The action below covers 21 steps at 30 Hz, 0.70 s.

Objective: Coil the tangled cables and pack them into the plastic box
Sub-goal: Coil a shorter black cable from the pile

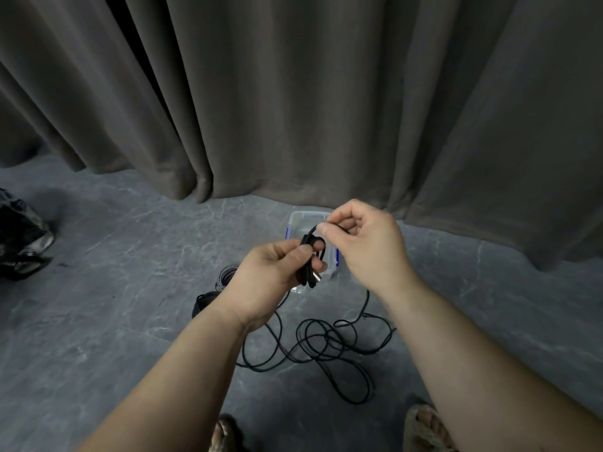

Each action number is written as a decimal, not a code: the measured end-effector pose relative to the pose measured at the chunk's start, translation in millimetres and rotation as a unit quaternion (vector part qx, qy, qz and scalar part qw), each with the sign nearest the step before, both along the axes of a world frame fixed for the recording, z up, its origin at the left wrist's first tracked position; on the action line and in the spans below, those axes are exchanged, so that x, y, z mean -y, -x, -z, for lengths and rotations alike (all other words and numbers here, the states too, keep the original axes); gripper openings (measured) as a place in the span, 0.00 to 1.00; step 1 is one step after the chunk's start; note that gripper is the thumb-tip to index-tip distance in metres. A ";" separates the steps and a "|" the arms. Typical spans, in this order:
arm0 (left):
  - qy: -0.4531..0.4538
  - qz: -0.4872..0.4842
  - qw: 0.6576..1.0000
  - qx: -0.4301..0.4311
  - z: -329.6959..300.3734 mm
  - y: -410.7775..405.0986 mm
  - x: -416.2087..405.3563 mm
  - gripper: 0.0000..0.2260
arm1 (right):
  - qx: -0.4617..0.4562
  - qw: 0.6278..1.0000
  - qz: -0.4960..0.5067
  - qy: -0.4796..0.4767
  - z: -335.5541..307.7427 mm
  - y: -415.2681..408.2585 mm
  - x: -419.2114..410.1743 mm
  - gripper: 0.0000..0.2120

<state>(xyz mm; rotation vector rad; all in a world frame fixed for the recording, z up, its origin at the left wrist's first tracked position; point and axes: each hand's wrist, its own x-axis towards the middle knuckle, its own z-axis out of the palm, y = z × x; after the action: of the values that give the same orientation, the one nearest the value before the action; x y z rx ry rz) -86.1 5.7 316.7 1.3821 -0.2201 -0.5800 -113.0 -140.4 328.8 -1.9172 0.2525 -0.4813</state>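
Note:
My left hand (pixel 277 272) grips a small bundle of black cable loops with a silver plug end at its bottom. My right hand (pixel 365 243) pinches a strand of the same black cable (pixel 326 344) just above the bundle. The rest of that cable hangs down and lies tangled in loose loops on the floor between my arms. A clear plastic box (pixel 305 220) with blue clips stands open on the floor behind my hands, partly hidden by them. A grey coiled cable (pixel 226 275) and a black bundle (pixel 204 301) lie left of the box, behind my left wrist.
A dark grey curtain (pixel 293 109) hangs right behind the box. The floor is grey stone tile (pixel 114 305). A dark crumpled bag (pixel 19 236) sits at the far left. My sandalled feet (pixel 424 429) show at the bottom edge.

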 end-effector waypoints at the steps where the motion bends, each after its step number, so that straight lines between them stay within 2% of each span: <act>1: 0.012 0.004 1.000 -0.005 0.2 -0.3 -0.5 0.10 | 0.005 1.000 -0.004 -0.003 0.0 -0.2 1.0 0.10; 3: 0.042 0.012 0.999 -0.015 -0.8 -0.9 -1.6 0.10 | 0.002 0.999 -0.017 -0.029 1.5 0.1 2.0 0.10; 6: 0.092 0.034 0.995 -0.022 -2.7 -0.7 -2.9 0.08 | -0.049 0.991 -0.042 -0.119 4.1 0.1 1.7 0.08; 10: 0.138 0.061 0.988 -0.027 -2.7 -2.3 -4.2 0.08 | -0.076 0.952 -0.090 -0.283 -0.6 2.0 -1.0 0.07; 12: 0.148 0.072 0.986 -0.025 -3.5 -2.7 -4.7 0.08 | -0.088 0.932 -0.108 -0.335 -3.5 3.6 -2.1 0.08; 16: 0.149 0.080 0.986 -0.016 -4.2 -2.8 -4.8 0.08 | -0.085 0.912 -0.121 -0.383 -2.9 3.9 -4.4 0.06; 21: 0.129 0.060 0.990 0.013 -5.8 -0.4 -0.7 0.09 | -0.061 0.915 -0.123 -0.380 -0.9 2.3 -8.8 0.09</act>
<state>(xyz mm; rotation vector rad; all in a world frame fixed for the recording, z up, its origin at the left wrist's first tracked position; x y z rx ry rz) -85.8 6.4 322.5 1.1310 -0.3871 -0.6105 -115.3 -131.6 329.8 -1.1875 0.2295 -0.0611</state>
